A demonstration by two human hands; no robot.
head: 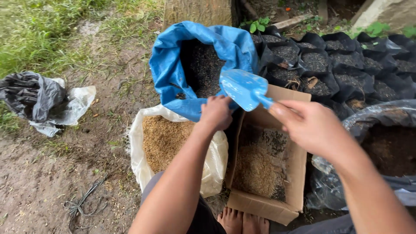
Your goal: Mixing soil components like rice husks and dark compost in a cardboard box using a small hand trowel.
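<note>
Scoop (244, 89), small blue plastic one, sits mid-frame in the right hand (313, 128), fingers wrapped round its handle, while the left hand (215, 112) pinches the blue sack (203, 47) rim open. Looks like scooping dark soil; next dip needs a steady mouth. White husk bag (149, 143) lower left, cardboard box (294, 164) beside it, black grow bags (342, 65) upper right.

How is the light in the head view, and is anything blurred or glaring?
Head view: soft, even daylight, no hard shadows; mild sheen on the blue scoop; right hand and left hand sharp; inside of the blue sack dark; slight wide-angle stretch at edges.
</note>
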